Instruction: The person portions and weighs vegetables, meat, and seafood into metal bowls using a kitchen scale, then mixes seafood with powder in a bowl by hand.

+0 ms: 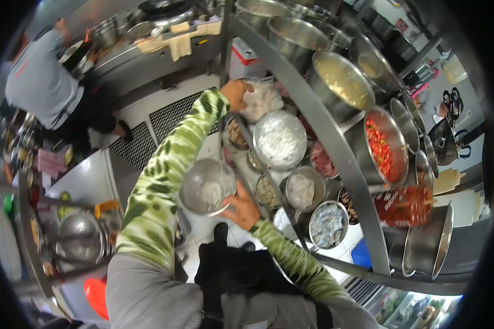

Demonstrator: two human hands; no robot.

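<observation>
Centrally, in the head view: right hand (242,207) closed on the rim of a metal bowl (195,181), at eight o'clock from centre, with thin whitish residue inside. Left hand (236,95) at twelve o'clock, fingers partly bent at the edge of a plastic bag (264,101) with pale contents; firmness of grip impossible to tell. Just below the bag, at one o'clock, a wide bowl of white powder (280,140). At three o'clock, a container of pinkish raw meat (324,159). Towards four o'clock, a metal bowl of pale pieces (301,190); farther out, a bowl of greyish, glossy pieces (327,225). All near one another on or about the surface (240,160), beside a slanting metal rail (321,118). Beyond the rail: between one and two o'clock, a pot of pale yellow contents (343,82); at three, a pot of chopped red pieces (386,151); just below, a red-filled jar (403,205), lying tilted. Far out at ten o'clock, a person in a grey top (44,79), near a pan (74,55).
</observation>
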